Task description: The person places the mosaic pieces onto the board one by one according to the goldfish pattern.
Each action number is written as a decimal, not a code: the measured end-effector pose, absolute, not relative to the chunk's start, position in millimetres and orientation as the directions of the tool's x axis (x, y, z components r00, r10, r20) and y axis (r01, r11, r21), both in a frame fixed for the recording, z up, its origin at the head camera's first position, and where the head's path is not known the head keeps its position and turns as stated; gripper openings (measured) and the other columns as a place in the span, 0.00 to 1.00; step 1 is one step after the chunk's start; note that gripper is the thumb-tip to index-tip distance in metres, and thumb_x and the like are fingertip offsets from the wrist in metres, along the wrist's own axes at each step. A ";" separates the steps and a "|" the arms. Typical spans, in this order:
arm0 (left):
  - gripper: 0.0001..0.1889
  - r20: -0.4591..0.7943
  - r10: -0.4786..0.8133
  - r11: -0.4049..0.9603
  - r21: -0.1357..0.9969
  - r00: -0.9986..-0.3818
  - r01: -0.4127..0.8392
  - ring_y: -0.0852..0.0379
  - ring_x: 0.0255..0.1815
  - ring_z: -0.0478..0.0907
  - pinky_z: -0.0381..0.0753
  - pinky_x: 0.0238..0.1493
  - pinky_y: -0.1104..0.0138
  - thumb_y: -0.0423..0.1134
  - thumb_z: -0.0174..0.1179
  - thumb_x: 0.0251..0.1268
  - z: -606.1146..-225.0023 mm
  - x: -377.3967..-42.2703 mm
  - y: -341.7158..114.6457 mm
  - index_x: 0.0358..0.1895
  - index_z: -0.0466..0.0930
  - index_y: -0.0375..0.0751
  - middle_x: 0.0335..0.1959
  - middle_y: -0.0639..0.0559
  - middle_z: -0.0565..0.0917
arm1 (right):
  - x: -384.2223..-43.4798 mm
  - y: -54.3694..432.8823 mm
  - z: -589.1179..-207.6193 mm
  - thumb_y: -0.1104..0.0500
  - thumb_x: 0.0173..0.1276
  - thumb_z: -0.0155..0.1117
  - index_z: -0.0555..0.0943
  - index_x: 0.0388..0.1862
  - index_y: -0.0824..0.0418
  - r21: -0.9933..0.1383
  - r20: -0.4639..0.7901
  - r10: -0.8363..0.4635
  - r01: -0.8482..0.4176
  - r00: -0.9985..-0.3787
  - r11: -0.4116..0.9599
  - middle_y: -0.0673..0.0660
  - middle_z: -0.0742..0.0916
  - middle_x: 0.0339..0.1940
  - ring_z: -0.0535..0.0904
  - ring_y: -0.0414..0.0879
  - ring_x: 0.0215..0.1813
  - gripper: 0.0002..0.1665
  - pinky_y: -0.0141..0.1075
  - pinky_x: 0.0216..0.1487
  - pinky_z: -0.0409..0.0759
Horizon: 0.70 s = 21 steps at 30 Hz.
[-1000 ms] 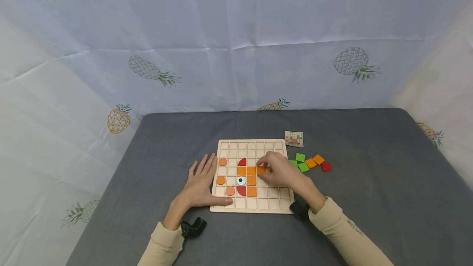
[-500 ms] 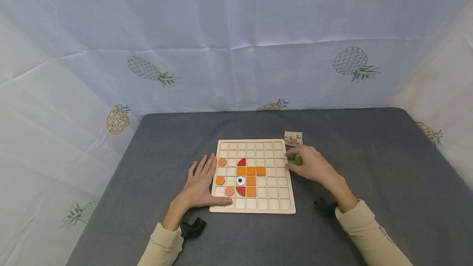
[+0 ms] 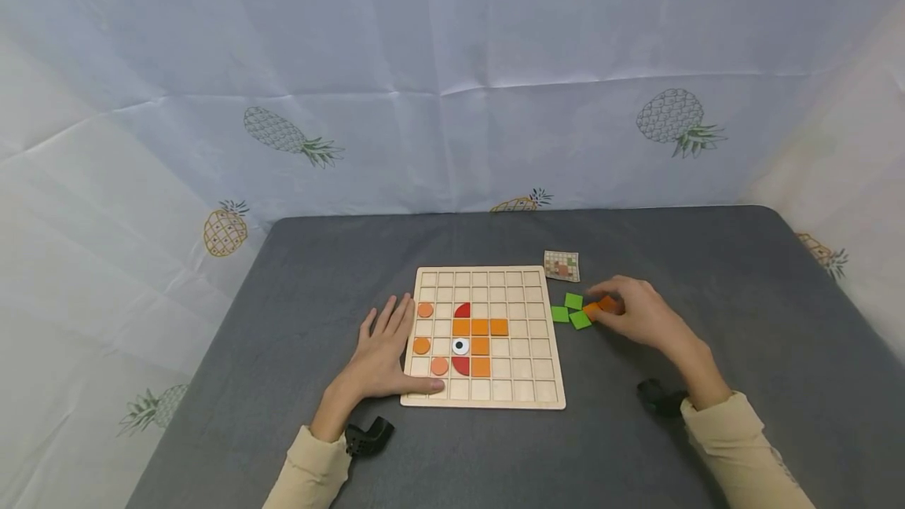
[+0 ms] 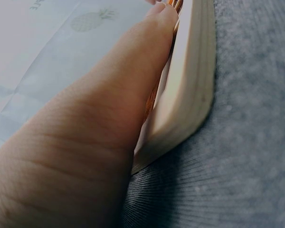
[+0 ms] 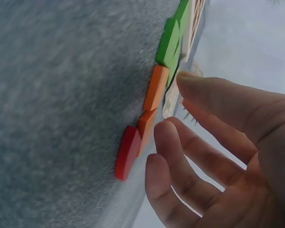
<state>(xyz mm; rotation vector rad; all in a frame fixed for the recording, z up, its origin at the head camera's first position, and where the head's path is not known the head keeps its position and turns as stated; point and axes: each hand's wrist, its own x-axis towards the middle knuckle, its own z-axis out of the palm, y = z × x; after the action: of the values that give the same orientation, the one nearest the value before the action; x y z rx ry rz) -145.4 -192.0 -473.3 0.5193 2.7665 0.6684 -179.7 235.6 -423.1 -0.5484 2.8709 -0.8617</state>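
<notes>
My left hand (image 3: 382, 352) rests at the left edge of the wooden grid board (image 3: 532, 391), fingers straight and thumb lying over the bottom left corner. In the left wrist view the thumb (image 4: 147, 52) runs along the board's thick edge (image 4: 192, 71). Over the loose tiles to the right of the board, my right hand (image 3: 639, 313) hovers with thumb and fingers apart and nothing between them. Beneath it lie two orange square tiles (image 5: 156, 88), and beside them a red rounded tile (image 5: 128, 153), hidden by the hand in the head view. Several green tiles (image 3: 580, 320) sit nearer the board.
Set in the board are orange squares (image 3: 481, 346), red quarter-rounds (image 3: 463, 310), a white eye disc (image 3: 460, 346) and orange round discs (image 3: 422, 346). A small printed pattern card (image 3: 562, 265) lies by its upper right corner. A pineapple-print curtain (image 3: 396, 140) hangs behind the table.
My right hand has left an orange square on the board and moved right, past the green tiles, to the orange ones. The left hand has stayed put.
</notes>
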 end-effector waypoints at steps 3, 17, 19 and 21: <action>0.77 -0.149 0.396 0.831 0.479 -0.906 0.284 0.31 0.93 0.35 0.34 0.86 0.29 0.75 0.72 0.47 -473.4 -145.5 -192.1 0.90 0.38 0.35 0.93 0.36 0.41 | -180.1 237.8 -424.1 0.67 0.68 0.77 0.88 0.58 0.74 -0.537 -0.014 -0.394 -0.326 -0.919 0.778 0.72 0.89 0.55 0.87 0.58 0.46 0.21 0.49 0.42 0.87; 0.76 -0.138 0.404 0.825 0.482 -0.904 0.295 0.30 0.93 0.36 0.34 0.86 0.29 0.75 0.72 0.47 -471.5 -145.0 -191.9 0.90 0.39 0.34 0.92 0.35 0.42 | -180.8 241.0 -428.0 0.68 0.65 0.79 0.89 0.56 0.75 -0.534 -0.053 -0.413 -0.324 -0.909 0.781 0.68 0.88 0.49 0.84 0.53 0.42 0.22 0.38 0.38 0.84; 0.76 -0.137 0.405 0.824 0.482 -0.904 0.296 0.30 0.93 0.36 0.34 0.86 0.29 0.75 0.72 0.47 -471.4 -144.9 -191.8 0.90 0.39 0.34 0.92 0.35 0.42 | -180.5 241.2 -428.0 0.68 0.65 0.80 0.89 0.56 0.75 -0.538 -0.056 -0.412 -0.320 -0.909 0.780 0.68 0.88 0.48 0.84 0.52 0.41 0.21 0.37 0.37 0.82; 0.76 -0.141 0.403 0.826 0.481 -0.904 0.294 0.30 0.93 0.36 0.34 0.86 0.29 0.74 0.72 0.47 -471.3 -144.6 -191.8 0.90 0.39 0.34 0.92 0.35 0.42 | -180.2 240.9 -427.9 0.68 0.64 0.80 0.90 0.54 0.74 -0.538 -0.054 -0.409 -0.319 -0.911 0.780 0.67 0.89 0.47 0.84 0.52 0.41 0.20 0.37 0.37 0.83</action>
<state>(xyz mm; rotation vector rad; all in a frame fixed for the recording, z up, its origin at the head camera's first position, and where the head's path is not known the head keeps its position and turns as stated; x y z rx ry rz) -144.6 -191.8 -471.3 0.5372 2.7720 0.6742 -180.2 240.9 -427.9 -0.5780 2.8036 -0.8019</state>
